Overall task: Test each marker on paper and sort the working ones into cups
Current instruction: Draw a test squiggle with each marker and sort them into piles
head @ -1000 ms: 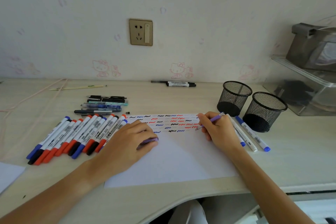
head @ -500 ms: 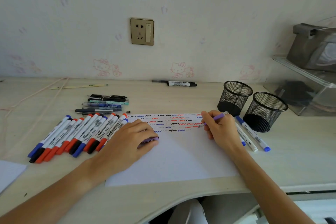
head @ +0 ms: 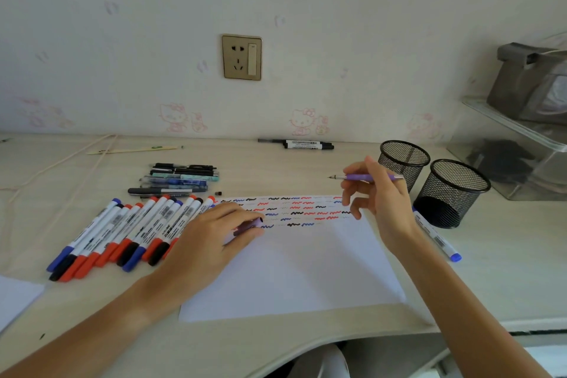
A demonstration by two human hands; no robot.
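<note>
Pinching a purple pen above the paper, the right hand hovers beside two cups; the left hand grips its cap by the markers.

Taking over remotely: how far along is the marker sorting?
Done: rows of squiggles fill the paper's top. In hand: right hand holds a purple pen lifted off it; left hand holds its cap. Left: both mesh cups look empty; the marker row remains unsorted.
</note>
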